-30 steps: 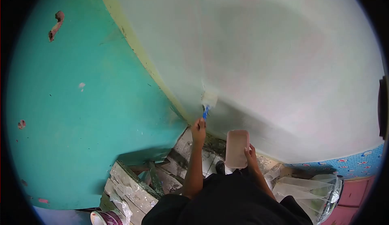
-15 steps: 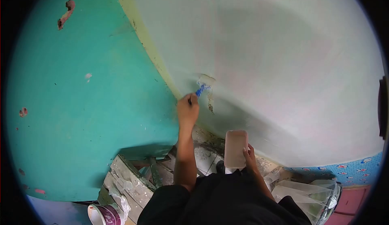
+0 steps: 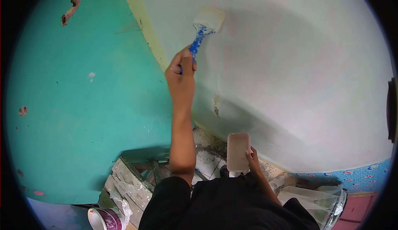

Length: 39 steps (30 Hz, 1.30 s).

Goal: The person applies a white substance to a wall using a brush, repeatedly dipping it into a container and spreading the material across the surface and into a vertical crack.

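Observation:
My left hand (image 3: 182,66) is closed around the blue, white-spattered handle of a putty knife (image 3: 207,23). Its wide, pale end lies against or just in front of the whitish wall (image 3: 282,64), near the yellowish corner strip. A rough brown damaged patch (image 3: 216,105) shows lower on that wall, below the hand. Lower down, my right hand (image 3: 253,159) grips a shallow pinkish rectangular tray (image 3: 238,151) by its right side. What the tray holds is hard to make out.
On the left stands a turquoise wall (image 3: 95,118) with chipped spots. A worn wooden bench (image 3: 128,192) and a purple-and-white bucket (image 3: 103,219) sit at the lower left. Clear plastic sheeting (image 3: 309,197) covers something at the lower right, near blue patterned wall covering (image 3: 360,176).
My left hand has carried the putty knife upward along the whitish wall, away from the damaged patch. My right hand and the tray have stayed almost in place.

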{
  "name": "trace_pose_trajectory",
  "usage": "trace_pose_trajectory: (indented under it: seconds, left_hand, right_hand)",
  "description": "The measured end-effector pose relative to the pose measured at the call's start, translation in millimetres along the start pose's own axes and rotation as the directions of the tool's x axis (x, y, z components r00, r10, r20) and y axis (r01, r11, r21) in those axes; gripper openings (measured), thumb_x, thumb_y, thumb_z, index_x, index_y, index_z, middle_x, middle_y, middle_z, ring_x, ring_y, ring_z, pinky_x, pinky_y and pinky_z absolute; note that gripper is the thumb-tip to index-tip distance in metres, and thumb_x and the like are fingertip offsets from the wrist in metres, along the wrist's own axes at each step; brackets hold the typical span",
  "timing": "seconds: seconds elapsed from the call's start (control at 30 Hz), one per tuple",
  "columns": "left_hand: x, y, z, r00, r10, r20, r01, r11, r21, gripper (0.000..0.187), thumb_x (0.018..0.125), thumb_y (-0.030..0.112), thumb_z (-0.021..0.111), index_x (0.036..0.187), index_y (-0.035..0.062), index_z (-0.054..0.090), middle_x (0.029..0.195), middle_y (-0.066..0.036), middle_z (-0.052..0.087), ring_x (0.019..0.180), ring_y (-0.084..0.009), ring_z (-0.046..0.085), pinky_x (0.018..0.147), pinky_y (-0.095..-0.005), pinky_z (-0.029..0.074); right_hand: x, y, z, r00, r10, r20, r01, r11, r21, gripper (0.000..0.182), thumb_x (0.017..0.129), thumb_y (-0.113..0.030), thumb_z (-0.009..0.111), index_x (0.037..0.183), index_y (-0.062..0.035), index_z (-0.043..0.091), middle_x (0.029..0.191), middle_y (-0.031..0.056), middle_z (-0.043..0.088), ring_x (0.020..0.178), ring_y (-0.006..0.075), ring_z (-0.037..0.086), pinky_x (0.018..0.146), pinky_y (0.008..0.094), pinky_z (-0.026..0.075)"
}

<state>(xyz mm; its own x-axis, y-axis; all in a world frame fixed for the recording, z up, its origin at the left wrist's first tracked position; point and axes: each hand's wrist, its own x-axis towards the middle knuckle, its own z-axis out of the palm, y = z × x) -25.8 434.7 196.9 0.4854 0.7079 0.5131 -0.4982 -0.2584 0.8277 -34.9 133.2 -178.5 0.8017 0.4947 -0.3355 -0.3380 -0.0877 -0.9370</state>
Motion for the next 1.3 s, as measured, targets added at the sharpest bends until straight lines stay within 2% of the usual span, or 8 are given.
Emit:
trace_pose_trajectory:
  seconds: [0.4,0.47,0.57,0.67,0.77,1.03,1.17,1.3]
  left_hand:
    - [-154,-215,-83,0.959,-0.273,-0.073,0.279,0.876,0.394,0.035,0.098,0.029,0.055,0.104,-0.0037,0.066,0.078,-0.002,0.054,0.070,-0.0100,0.047,0.063,-0.0268,0.038]
    - [-161,-210,-90,0.913,-0.386,-0.128,0.400,0.795,0.456,0.033,0.097,0.024,0.055,0.108,-0.0050,0.066,0.086,-0.011,0.068,0.077,-0.0165,0.059,0.073,-0.0307,0.048]
    - [-135,-187,-83,0.997,-0.048,-0.056,0.073,0.753,0.654,0.028,0.094,0.018,0.056,0.106,-0.0049,0.067,0.086,-0.017,0.069,0.072,-0.0206,0.062,0.071,-0.0316,0.049]
    - [-89,-113,-49,0.997,-0.078,-0.023,0.075,0.772,0.631,0.026,0.091,0.015,0.056,0.103,-0.0049,0.067,0.083,-0.019,0.069,0.065,-0.0226,0.061,0.065,-0.0319,0.049]
    - [-51,-47,-17,0.990,-0.140,0.002,0.110,0.784,0.611,0.025,0.095,0.015,0.054,0.102,-0.0042,0.068,0.060,-0.004,0.058,0.055,-0.0054,0.051,0.052,-0.0237,0.039]
    - [-8,102,50,0.997,0.047,-0.053,-0.033,0.971,0.235,0.025,0.094,0.020,0.059,0.105,-0.0008,0.069,0.064,0.000,0.056,0.056,-0.0019,0.040,0.050,-0.0193,0.029]
    - [13,87,57,0.975,0.196,-0.106,-0.200,0.979,-0.027,0.024,0.095,0.018,0.058,0.105,-0.0018,0.067,0.064,0.001,0.056,0.052,-0.0008,0.039,0.048,-0.0186,0.029]
    - [-4,26,56,0.987,0.110,-0.116,-0.106,0.994,0.041,0.027,0.097,0.023,0.059,0.109,0.0000,0.066,0.067,0.002,0.050,0.059,-0.0029,0.041,0.052,-0.0186,0.028]
  right_hand:
    - [0,-2,-3,1.000,-0.001,-0.025,0.002,0.999,0.040,0.066,0.096,-0.040,0.058,0.145,-0.0065,0.029,0.126,0.0219,0.051,0.114,0.0281,0.054,0.095,0.0409,0.045]
    - [0,-6,-3,0.999,0.008,-0.037,-0.007,1.000,0.028,0.067,0.095,-0.041,0.058,0.145,-0.0062,0.028,0.126,0.0218,0.051,0.114,0.0283,0.054,0.095,0.0411,0.046]
    - [-1,-14,-4,0.998,0.043,-0.049,-0.041,0.998,0.040,0.070,0.095,-0.044,0.058,0.145,-0.0062,0.028,0.122,0.0199,0.052,0.112,0.0270,0.054,0.093,0.0404,0.045]
    - [2,-15,-6,0.997,0.054,-0.051,-0.054,0.998,0.020,0.072,0.094,-0.047,0.058,0.145,-0.0070,0.027,0.116,0.0169,0.053,0.108,0.0245,0.055,0.092,0.0386,0.045]
    - [6,-12,-3,0.998,0.051,-0.033,-0.051,0.998,0.027,0.071,0.094,-0.045,0.058,0.146,-0.0078,0.027,0.117,0.0189,0.053,0.107,0.0258,0.056,0.091,0.0391,0.046]
    - [13,5,-6,1.000,0.022,-0.021,-0.022,1.000,-0.004,0.071,0.094,-0.044,0.058,0.146,-0.0076,0.027,0.115,0.0182,0.054,0.105,0.0242,0.057,0.091,0.0389,0.047]
    - [10,4,-8,0.999,0.010,-0.051,-0.008,1.000,0.023,0.069,0.095,-0.042,0.058,0.145,-0.0059,0.028,0.116,0.0187,0.055,0.106,0.0244,0.057,0.090,0.0387,0.047]
    - [3,0,-11,0.998,0.036,-0.048,-0.033,0.997,0.063,0.067,0.095,-0.038,0.059,0.145,-0.0053,0.028,0.123,0.0216,0.053,0.110,0.0264,0.057,0.091,0.0395,0.048]
